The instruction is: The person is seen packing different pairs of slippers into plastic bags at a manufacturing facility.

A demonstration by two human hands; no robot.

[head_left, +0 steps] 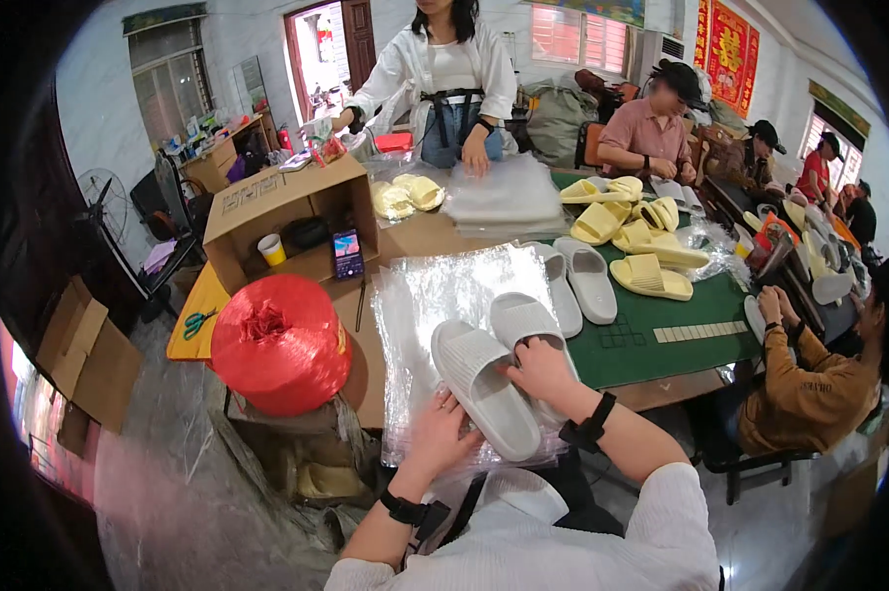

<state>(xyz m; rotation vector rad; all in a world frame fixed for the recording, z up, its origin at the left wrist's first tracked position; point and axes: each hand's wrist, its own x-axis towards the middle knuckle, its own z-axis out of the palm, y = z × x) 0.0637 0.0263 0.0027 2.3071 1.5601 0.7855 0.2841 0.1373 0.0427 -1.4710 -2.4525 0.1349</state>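
Two light grey slippers with ribbed straps lie side by side on a stack of transparent plastic bags (pixel 405 295). The left slipper (pixel 499 419) is tilted slightly, heel toward me. My right hand (pixel 543 372) reaches between the pair, fingers curled at the inner edge of the left slipper; the right slipper (pixel 523 317) lies partly under this hand. My left hand (pixel 439 433) rests on the bags with its fingers apart, fingertips beside the left slipper's outer edge. Another grey slipper (pixel 525 492) sits by my lap, partly hidden. Beyond the pair stand more grey slippers (pixel 590 281).
Yellow slippers (pixel 651 278) crowd the green mat (pixel 622 345). To my left are a big red twine roll (pixel 281 345), an open cardboard box (pixel 292 202) with a phone (pixel 347 254), and green scissors (pixel 200 323). A co-worker (pixel 454 79) stands opposite; others sit at right.
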